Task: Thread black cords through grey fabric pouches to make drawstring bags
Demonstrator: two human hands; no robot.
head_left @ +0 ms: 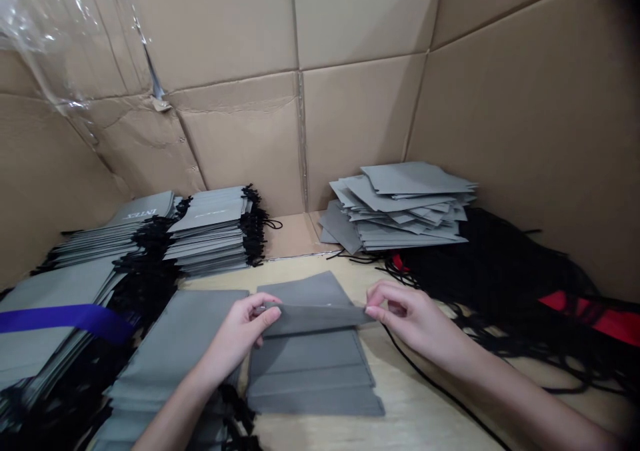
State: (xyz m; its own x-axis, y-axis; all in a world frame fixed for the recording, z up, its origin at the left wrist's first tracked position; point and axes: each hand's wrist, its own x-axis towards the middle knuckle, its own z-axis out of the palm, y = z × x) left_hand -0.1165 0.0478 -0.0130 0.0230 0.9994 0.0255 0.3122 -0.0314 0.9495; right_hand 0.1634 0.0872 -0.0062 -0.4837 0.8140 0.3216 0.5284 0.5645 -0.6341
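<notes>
A grey drawstring pouch (320, 319) is stretched level between my two hands. My left hand (245, 324) pinches its left corner between thumb and fingers. At the opposite corner, my right hand (400, 308) pinches the edge. From beneath the right hand a black cord (430, 374) trails down to the lower right; whether it runs through the pouch is hidden by my fingers. Under the held pouch, a few flat grey pouches (313, 364) overlap on the pale wooden table (430, 411).
Stacks of corded grey pouches (210, 228) stand at the left, one bundle crossed by a purple band (65, 319). Uncorded grey pouches (415, 204) are piled at back right. Beside them lies a heap of black cords (505, 271) with red strips. Cardboard walls (240, 138) enclose the table.
</notes>
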